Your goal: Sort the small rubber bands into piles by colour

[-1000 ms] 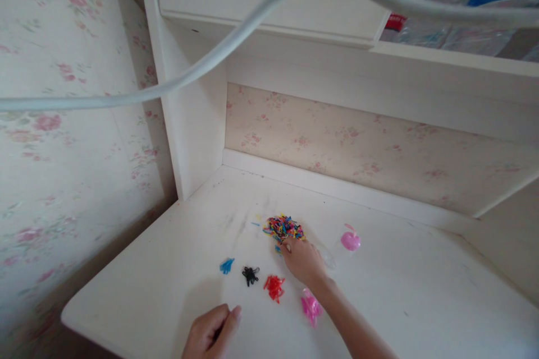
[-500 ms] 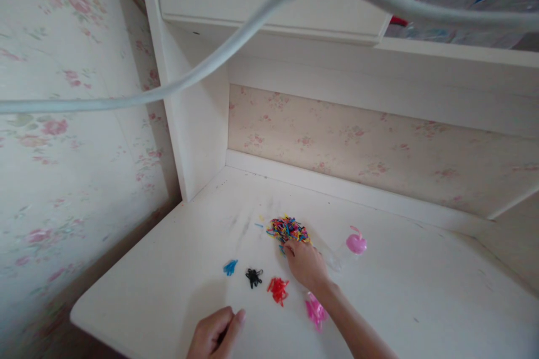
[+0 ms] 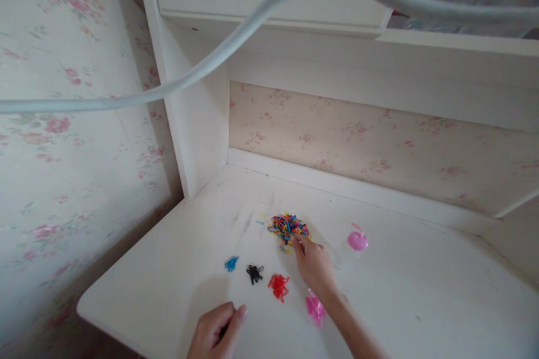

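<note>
A mixed heap of small coloured rubber bands (image 3: 288, 226) lies on the white desk (image 3: 168, 291). My right hand (image 3: 314, 261) is at the heap's near right edge, thumb and forefinger pinched together; what is between them is too small to make out. My left hand (image 3: 217, 328) rests closed near the front of the desk, its thumb against the curled fingers, and any content is hidden. Between the hands and the heap sit single-colour piles: blue bands (image 3: 231, 263), black bands (image 3: 255, 274) and red bands (image 3: 278, 287). Pink bands (image 3: 315, 308) lie beside my right forearm, partly covered by it.
A pink rounded lid-like piece (image 3: 357, 240) sits right of the heap. Behind my right hand is a clear container (image 3: 336, 258), partly hidden. A white cable (image 3: 210, 64) crosses the upper view. A cabinet (image 3: 269, 3) overhangs the desk, and flowered wall (image 3: 84, 179) stands left.
My right hand has drawn slightly to the right and back from the heap, its fingers still pinched. My left hand stays closed in nearly the same place. The view has shifted slightly.
</note>
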### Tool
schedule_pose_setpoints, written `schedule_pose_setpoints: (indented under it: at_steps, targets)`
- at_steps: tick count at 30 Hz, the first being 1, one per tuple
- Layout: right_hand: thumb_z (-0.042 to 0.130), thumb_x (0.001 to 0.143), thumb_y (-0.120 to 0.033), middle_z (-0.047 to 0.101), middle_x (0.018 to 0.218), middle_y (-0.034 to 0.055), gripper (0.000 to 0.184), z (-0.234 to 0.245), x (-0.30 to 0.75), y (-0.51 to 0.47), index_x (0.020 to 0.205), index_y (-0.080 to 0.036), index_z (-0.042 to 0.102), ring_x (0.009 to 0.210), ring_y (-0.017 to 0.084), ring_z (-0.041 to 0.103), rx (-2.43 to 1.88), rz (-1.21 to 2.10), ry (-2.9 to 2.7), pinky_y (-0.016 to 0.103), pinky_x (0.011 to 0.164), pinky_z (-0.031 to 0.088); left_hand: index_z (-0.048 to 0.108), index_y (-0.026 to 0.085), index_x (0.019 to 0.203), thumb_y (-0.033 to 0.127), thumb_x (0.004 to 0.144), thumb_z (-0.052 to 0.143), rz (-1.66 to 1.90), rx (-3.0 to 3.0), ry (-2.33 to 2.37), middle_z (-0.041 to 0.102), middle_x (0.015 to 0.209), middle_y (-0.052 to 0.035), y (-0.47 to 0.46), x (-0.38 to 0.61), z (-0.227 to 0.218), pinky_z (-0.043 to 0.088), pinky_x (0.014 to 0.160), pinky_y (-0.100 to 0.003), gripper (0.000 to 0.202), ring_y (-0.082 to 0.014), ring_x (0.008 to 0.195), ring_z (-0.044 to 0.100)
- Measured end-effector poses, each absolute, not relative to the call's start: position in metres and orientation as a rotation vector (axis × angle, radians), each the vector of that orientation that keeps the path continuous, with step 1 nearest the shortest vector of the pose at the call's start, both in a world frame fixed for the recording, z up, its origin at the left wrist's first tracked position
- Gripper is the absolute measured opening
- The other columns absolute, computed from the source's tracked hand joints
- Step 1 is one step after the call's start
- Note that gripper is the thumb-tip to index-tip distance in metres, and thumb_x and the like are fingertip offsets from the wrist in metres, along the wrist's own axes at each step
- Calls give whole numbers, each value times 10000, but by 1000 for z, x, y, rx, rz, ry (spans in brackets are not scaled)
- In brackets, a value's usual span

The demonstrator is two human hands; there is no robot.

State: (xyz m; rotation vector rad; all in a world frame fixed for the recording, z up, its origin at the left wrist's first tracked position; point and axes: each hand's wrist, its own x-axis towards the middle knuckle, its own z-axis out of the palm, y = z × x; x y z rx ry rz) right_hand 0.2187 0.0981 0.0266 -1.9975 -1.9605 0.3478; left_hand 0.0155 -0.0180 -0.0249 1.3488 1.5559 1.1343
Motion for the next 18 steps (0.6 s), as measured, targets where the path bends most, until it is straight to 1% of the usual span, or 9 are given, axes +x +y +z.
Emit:
schedule_pose_setpoints:
  at_steps: [2,5,8,12,16,18]
  targets:
    - [337,972,-371,730,834,31,364,31,206,89,1004,-244,677,764,169,674,-1907,390,-1990,221,608,365,225,208,548,657,827,392,1134,1357,1547,218,537,55,-18,16,-23,225,502,-244,554,-97,505,277]
    - [354,967,-349,715,760,-8,360,38,178,75,907,-239,692,691,123,649,-1676,475,-2169,188,582,359,223,206,544,647,824,412,1133,1355,1532,215,535,55,-18,16,-20,218,501,-243,556,-96,514,272]
    - [354,968,-326,719,780,-19,362,42,147,70,868,-252,694,687,108,640,-1532,472,-2368,178,604,366,228,206,540,655,824,409,1130,1346,1515,218,532,57,-19,15,-20,213,495,-241,562,-95,517,264]
    - [386,941,-319,730,804,16,340,38,117,76,830,-252,701,733,152,660,-1529,423,-2455,212,625,379,236,205,540,690,820,384,1107,1364,1515,223,530,56,-19,12,-23,209,497,-240,579,-94,518,274]
    - [450,871,-214,726,772,44,265,33,106,84,794,-240,702,715,188,664,-1559,364,-2512,241,618,394,235,205,539,722,802,378,1119,1360,1525,226,532,55,-18,11,-23,230,499,-236,598,-92,508,276]
    - [453,865,-201,724,762,41,259,35,107,83,787,-241,696,699,183,661,-1569,344,-2508,238,612,393,238,204,534,737,792,370,1121,1368,1538,233,529,53,-17,11,-23,242,501,-235,608,-93,503,280]
